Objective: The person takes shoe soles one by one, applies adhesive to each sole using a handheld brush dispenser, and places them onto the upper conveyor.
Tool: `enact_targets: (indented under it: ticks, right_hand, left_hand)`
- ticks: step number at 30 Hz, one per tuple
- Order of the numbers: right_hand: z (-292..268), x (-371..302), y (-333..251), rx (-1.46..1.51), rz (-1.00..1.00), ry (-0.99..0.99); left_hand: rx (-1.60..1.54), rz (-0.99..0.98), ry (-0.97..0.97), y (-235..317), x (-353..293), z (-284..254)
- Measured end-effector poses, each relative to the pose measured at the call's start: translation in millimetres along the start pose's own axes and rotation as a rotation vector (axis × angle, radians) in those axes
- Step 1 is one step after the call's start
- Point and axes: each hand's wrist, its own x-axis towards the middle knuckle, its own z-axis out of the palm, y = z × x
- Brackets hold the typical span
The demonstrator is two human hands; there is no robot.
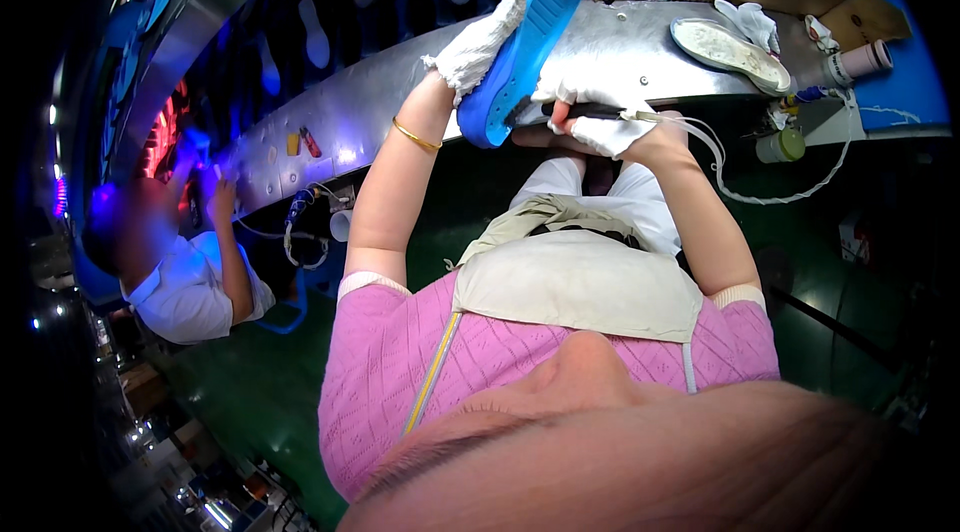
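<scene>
My left hand (pixel 480 47), in a white glove, grips a bright blue shoe sole (pixel 545 17) by its left edge. The sole is tilted up over the near edge of the metal bench, its heel end toward me. In partly gloved fingers, my right hand (pixel 607 128) holds a slim brush (pixel 523 112) with a dark head. That head meets the sole's lower right edge, though the exact contact is hard to make out. From the brush's back end, a pale flexible tube (pixel 760 200) loops past my right wrist.
A pale shoe sole (pixel 730 54) lies on the bench (pixel 380 72) at right, beside a white cloth (pixel 750 24) and a pinkish cup (pixel 862 62). A greenish jar (pixel 780 146) hangs below. Several soles lie on the dark surface behind. Another person (pixel 195 282) works at left.
</scene>
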Motion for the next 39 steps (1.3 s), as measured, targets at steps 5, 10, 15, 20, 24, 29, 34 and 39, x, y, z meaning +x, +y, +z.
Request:
enact_targets:
  ticks: [5, 10, 15, 20, 24, 29, 34, 39]
  right_hand:
    - [-16.8, 7.8, -4.2, -0.531, -0.334, 0.052]
    - [-22.2, 0.3, -6.1, -0.596, -0.217, -0.063]
    - [-31.2, -2.5, -11.2, -0.390, -0.402, 0.104]
    - [-27.0, -7.7, 11.7, -0.087, -0.303, 0.281]
    - [-20.0, -6.0, 29.1, -0.083, -0.291, 0.307]
    - [-21.3, 7.1, 30.6, -0.147, -0.527, 0.472]
    - [-0.7, -1.8, 36.6, -0.198, -0.574, 0.283]
    - [-1.0, -11.1, 33.4, -0.136, -0.493, 0.277]
  left_hand:
    - [-0.032, 0.052, 0.003, 1.5, -2.7, 3.7]
    - [-0.067, 0.107, 0.019, 4.8, -8.9, -7.0]
    - [-0.732, 0.565, -0.131, 22.6, -41.4, -1.5]
    - [-0.906, 0.103, -0.211, -52.0, -13.7, -30.3]
    - [-1.183, 0.096, -0.470, -89.9, -16.4, 2.8]
    - [-1.078, 0.189, -0.385, -71.3, -36.6, 58.0]
    - [-0.829, 0.253, -0.168, -80.4, -23.1, 72.9]
    - [-0.931, 0.248, -0.152, -85.8, -16.8, 63.1]
